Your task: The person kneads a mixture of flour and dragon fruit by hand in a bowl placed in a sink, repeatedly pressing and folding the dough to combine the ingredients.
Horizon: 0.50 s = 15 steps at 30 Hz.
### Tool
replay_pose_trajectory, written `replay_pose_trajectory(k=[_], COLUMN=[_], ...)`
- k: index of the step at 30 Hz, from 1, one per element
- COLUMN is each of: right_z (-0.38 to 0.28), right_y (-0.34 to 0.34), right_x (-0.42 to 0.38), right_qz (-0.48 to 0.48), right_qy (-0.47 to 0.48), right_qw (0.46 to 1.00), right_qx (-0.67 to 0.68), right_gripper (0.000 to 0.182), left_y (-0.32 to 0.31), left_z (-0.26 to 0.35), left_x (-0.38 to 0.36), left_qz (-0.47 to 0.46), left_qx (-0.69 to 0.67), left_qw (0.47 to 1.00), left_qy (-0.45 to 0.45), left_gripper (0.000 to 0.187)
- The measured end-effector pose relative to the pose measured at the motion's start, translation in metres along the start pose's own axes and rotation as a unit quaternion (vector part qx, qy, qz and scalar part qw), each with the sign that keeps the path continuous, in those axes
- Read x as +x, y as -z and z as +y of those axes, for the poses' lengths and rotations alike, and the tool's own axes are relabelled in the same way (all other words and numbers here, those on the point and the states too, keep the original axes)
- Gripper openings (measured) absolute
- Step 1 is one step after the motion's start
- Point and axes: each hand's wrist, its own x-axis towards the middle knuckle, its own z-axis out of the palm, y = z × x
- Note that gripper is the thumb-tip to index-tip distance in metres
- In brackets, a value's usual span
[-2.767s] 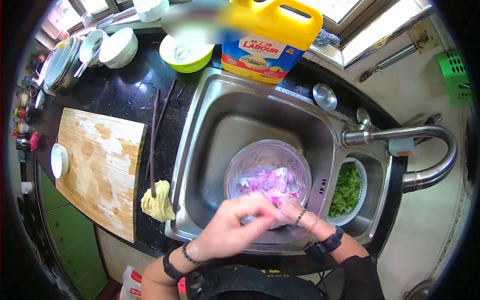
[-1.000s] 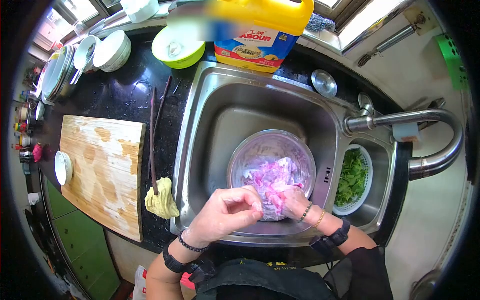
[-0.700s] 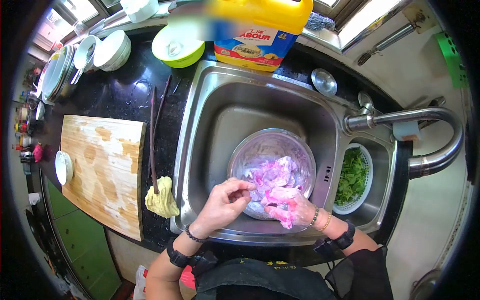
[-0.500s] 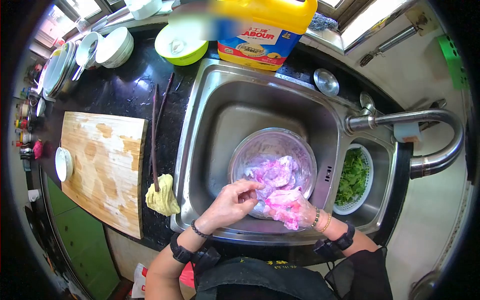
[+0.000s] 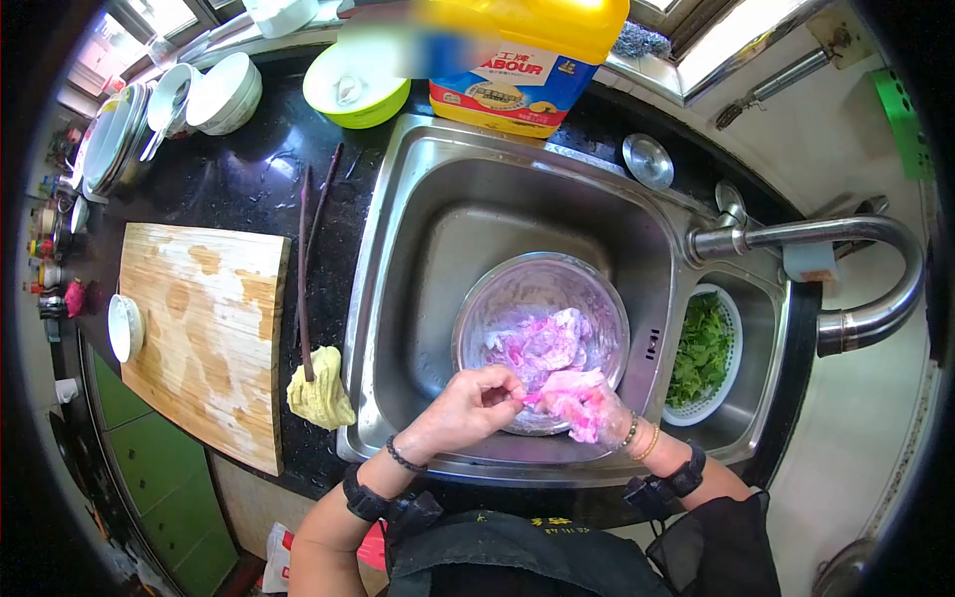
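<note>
In the head view, a metal bowl (image 5: 476, 289) stands in the large sink basin, with a sticky pink-and-white dough (image 5: 547, 340) in it. My right hand (image 5: 607, 420) is over the bowl's near edge, its fingers largely covered by a clump of the same pink dough. Beside it, my left hand (image 5: 473, 403) pinches a small pink strand of dough drawn out from that clump. Whitish residue coats the bowl's inner wall.
Left of the sink (image 5: 383, 209) lie dark chopsticks (image 5: 304, 269), one stuck in a yellow dough lump (image 5: 320, 390), and a cutting board (image 5: 204, 328) with a small white bowl (image 5: 126, 328). A white basket of greens (image 5: 701, 358) sits in the small basin, near the faucet (image 5: 885, 239). A yellow jug (image 5: 527, 70) stands behind.
My left hand has moved slightly right and now pinches a pink strand at the clump. My right hand's clump has turned and bunched up more.
</note>
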Motion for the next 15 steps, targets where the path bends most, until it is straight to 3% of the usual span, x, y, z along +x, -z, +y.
replay_pose_trajectory(k=[1,2,7,9,10,13,15], right_z=[0.001,0.006,0.020,0.040,0.047,0.044,0.046], right_y=[0.000,-0.003,0.009,0.011,0.014,0.004,0.004], right_x=[-0.001,0.001,0.009,0.010,0.011,0.012,0.014], right_qz=[0.034,0.079,0.185,0.206,0.165,0.149,0.110], right_qy=[-0.039,0.013,-0.039,-0.006,0.029,-0.009,-0.054], right_qw=[0.998,0.995,0.972,0.978,0.979,0.971,0.975], right_qx=[0.028,0.058,0.136,0.004,-0.116,-0.185,-0.183], right_gripper=[0.019,0.031,0.031,0.028,0.024,0.021,0.021], left_y=[0.002,0.003,0.008,0.001,-0.004,-0.016,-0.017], left_z=[0.000,0.002,0.029,0.054,0.071,0.106,0.124], left_x=[-0.001,-0.002,-0.014,-0.025,-0.032,-0.045,-0.050], left_qz=[0.000,-0.004,-0.020,-0.077,-0.104,-0.213,-0.298], left_qx=[0.000,-0.038,-0.134,-0.140,-0.144,-0.160,-0.190], left_qw=[1.000,0.999,0.989,0.987,0.983,0.953,0.924], left_qy=[0.000,0.026,0.062,-0.012,-0.047,-0.143,-0.149], left_gripper=[0.005,0.004,0.003,0.005,0.007,0.009,0.008])
